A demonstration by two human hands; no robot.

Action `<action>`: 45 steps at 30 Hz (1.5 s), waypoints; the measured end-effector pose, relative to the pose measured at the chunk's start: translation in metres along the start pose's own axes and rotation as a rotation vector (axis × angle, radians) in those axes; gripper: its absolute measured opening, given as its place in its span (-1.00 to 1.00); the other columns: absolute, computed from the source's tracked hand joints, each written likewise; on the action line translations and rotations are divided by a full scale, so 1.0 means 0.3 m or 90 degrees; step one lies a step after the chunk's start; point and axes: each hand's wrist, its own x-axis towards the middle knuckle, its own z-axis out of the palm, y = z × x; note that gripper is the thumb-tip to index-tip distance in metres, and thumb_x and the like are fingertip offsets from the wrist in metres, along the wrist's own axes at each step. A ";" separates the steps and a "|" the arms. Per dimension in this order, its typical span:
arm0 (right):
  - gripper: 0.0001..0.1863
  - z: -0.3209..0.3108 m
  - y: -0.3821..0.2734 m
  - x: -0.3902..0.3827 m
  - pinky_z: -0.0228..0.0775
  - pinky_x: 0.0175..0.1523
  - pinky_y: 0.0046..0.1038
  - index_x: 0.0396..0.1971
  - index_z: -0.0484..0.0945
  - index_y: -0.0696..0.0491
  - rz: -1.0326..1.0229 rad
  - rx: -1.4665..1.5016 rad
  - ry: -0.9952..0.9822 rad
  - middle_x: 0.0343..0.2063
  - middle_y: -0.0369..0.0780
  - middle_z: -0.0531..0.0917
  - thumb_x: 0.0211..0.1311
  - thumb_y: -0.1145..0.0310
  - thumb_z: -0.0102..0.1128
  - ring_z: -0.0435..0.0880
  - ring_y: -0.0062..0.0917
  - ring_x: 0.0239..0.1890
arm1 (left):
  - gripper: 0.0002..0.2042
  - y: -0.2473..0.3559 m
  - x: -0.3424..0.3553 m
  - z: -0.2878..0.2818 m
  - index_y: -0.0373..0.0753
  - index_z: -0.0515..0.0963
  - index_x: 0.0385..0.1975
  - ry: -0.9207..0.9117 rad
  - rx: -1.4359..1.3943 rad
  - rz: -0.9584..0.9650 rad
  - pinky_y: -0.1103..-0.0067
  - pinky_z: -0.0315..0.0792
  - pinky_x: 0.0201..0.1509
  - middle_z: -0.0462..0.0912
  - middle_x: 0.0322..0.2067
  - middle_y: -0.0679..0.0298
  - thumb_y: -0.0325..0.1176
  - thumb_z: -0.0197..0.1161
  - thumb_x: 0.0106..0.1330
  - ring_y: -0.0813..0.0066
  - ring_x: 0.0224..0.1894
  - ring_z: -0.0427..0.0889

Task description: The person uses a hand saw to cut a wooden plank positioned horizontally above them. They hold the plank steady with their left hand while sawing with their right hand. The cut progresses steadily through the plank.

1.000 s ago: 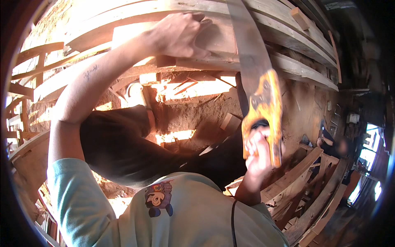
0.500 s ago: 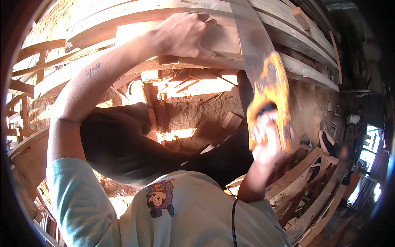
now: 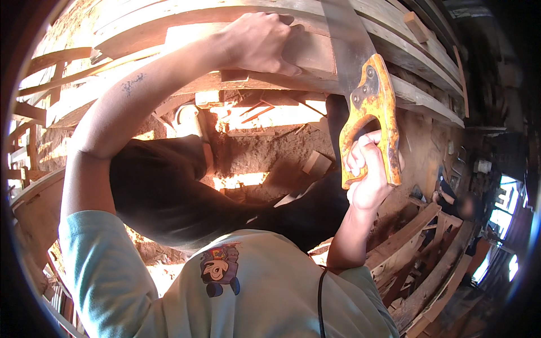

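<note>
My left hand [image 3: 256,42] presses on a pale wooden board [image 3: 315,50], fingers curled over it and thumb spread toward the near edge. Just right of it, a wide handsaw blade [image 3: 349,34] crosses the board and runs out of the top of the view. Its worn yellow handle [image 3: 389,152] is gripped in my right hand [image 3: 366,166], below the board and above my dark-trousered legs. Where the teeth meet the wood is too small to make out.
Long planks [image 3: 406,45] form the top surface. Offcuts [image 3: 315,163] lie on the dirt floor between my legs, with sunlit patches. Rough timber pieces [image 3: 417,265] stand at lower right, beside a co-worker [image 3: 462,205] in dark clothing. Wooden slats [image 3: 39,112] are at left.
The saw and my right hand have moved up the picture, away from my body and slightly rightward. My left hand stays on the board, shifted slightly right. The co-worker's arms have moved.
</note>
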 end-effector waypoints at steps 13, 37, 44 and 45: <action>-0.90 0.018 0.079 -0.034 0.23 -0.61 -0.57 -0.39 0.57 0.20 -0.069 -0.048 0.035 -0.61 -0.33 0.51 0.37 0.63 0.26 0.39 -0.72 -0.69 | -0.15 0.015 -0.013 -0.033 -0.31 0.49 0.39 0.025 -0.006 0.027 0.12 0.62 0.18 0.71 0.02 -0.17 0.19 0.47 0.21 -0.18 -0.02 0.74; -0.95 -0.098 0.153 -0.141 0.33 -0.50 -0.55 -0.24 0.61 0.21 -0.106 -0.093 0.045 -0.53 -0.22 0.53 0.34 0.60 0.22 0.47 -0.64 -0.61 | -0.10 0.006 -0.008 -0.028 -0.42 0.48 0.38 0.095 -0.014 0.099 0.15 0.63 0.17 0.67 0.10 -0.22 0.19 0.52 0.23 -0.27 -0.05 0.74; -0.91 -0.103 0.163 -0.134 0.51 -0.34 -0.46 -0.24 0.67 0.24 -0.082 -0.206 0.035 -0.41 -0.13 0.67 0.27 0.63 0.34 0.64 -0.56 -0.49 | -0.12 0.037 -0.011 -0.077 -0.36 0.49 0.39 0.005 -0.001 0.009 0.15 0.64 0.15 0.73 -0.07 -0.23 0.19 0.52 0.22 -0.19 -0.06 0.76; -0.93 -0.116 0.137 -0.187 0.47 -0.41 -0.49 -0.27 0.66 0.24 -0.066 -0.157 0.051 -0.46 -0.15 0.66 0.26 0.63 0.32 0.60 -0.59 -0.56 | -0.12 0.019 -0.002 -0.044 -0.35 0.49 0.39 0.039 0.007 0.025 0.15 0.64 0.14 0.74 -0.12 -0.22 0.19 0.52 0.22 -0.16 -0.07 0.77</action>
